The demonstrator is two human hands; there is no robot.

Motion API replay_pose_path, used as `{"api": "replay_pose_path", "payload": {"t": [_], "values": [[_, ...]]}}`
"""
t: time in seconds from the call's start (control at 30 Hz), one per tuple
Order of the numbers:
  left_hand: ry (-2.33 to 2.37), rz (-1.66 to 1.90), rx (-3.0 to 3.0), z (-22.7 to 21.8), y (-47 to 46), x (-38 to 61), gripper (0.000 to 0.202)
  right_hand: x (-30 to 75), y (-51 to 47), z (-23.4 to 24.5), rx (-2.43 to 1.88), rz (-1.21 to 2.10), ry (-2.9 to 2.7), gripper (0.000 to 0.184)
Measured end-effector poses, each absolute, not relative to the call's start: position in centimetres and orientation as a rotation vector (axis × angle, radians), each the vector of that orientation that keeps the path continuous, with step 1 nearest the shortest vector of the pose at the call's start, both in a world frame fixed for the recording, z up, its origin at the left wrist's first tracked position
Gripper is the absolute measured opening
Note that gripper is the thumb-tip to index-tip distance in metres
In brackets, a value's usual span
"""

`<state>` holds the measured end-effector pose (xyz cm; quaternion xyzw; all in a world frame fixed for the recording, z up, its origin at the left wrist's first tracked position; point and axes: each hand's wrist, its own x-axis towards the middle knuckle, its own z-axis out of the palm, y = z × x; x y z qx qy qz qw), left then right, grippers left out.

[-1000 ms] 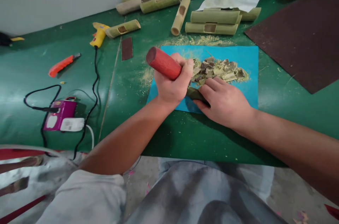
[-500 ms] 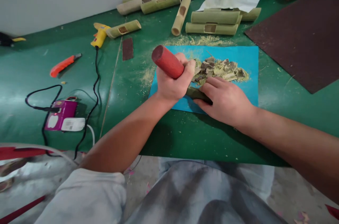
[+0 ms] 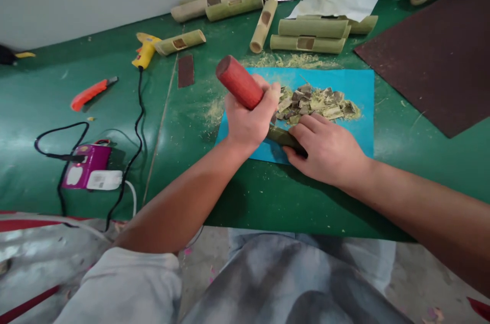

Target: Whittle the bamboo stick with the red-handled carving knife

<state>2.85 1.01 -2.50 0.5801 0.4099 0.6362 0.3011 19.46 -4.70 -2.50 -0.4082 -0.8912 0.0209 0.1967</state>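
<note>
My left hand is wrapped round a red wooden handle whose free end points up and to the left; the tool's working end is hidden behind the fist. My right hand presses down on a dark green bamboo piece lying on a blue mat, fingers curled over it. Just beyond both hands sits a pile of bamboo chips on the mat.
Several cut bamboo tubes lie at the back of the green table. A yellow glue gun, orange utility knife, purple power adapter with cables and a sandpaper strip are at left. A dark sheet lies right.
The red handle has tilted up, its free end rising a little. My right hand stays on the bamboo piece.
</note>
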Motion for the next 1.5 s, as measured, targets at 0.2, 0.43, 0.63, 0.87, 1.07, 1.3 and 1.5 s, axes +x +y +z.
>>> {"api": "replay_pose_path", "payload": {"t": [0.2,0.43,0.63,0.87,1.07,1.3,1.5], "values": [[1.142,1.66,1.632,-2.4,0.7,2.83,0.052,19.52,-4.71,-2.51,-1.134,0.084,-2.5,0.012],[1.136,1.654,1.674,-2.14,0.6,2.89,0.053,19.47,-4.69,-2.54,-1.117,0.077,-2.495,0.014],[1.107,1.619,1.666,-2.04,0.69,2.86,0.051,19.51,-4.74,-2.62,-1.067,-0.003,-2.503,0.017],[1.085,1.501,1.677,-1.85,0.86,2.69,0.048,19.26,-4.96,-2.61,-1.053,0.001,-2.504,0.019],[1.095,1.705,1.519,-2.05,0.9,2.53,0.049,19.4,-4.88,-2.67,-1.087,-0.031,-2.504,0.014],[1.153,1.622,1.581,-1.72,0.67,2.74,0.042,19.43,-4.84,-2.82,-1.037,-0.068,-2.48,0.015],[1.205,1.549,1.569,-1.69,0.39,2.67,0.041,19.44,-4.88,-2.87,-0.992,-0.073,-2.476,0.017]]}}
